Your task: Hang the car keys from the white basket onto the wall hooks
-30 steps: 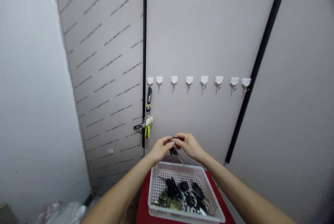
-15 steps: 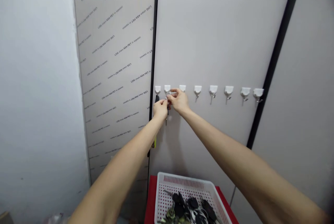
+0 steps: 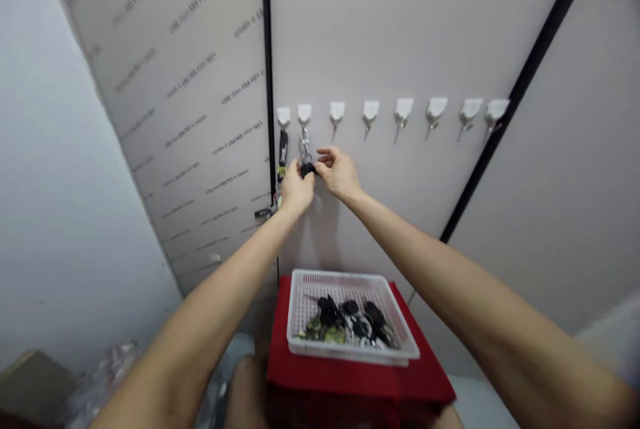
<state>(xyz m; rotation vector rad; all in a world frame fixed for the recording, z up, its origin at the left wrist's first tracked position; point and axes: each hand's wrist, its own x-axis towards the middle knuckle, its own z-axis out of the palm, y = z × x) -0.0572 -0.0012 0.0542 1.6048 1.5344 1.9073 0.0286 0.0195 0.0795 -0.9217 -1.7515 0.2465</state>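
The keyring (image 3: 305,139) is newly hanging from the second hook (image 3: 305,113), near the left edge of the panel (image 3: 395,35), filling that spot; left hand (image 3: 298,190) is pinching the black fob (image 3: 307,168), right hand (image 3: 341,174) perhaps gripping too, can't tell.

Left of the hands (image 3: 341,175), a printed panel (image 3: 195,115) is standing and, lower down, plastic bags (image 3: 107,372) are lying.
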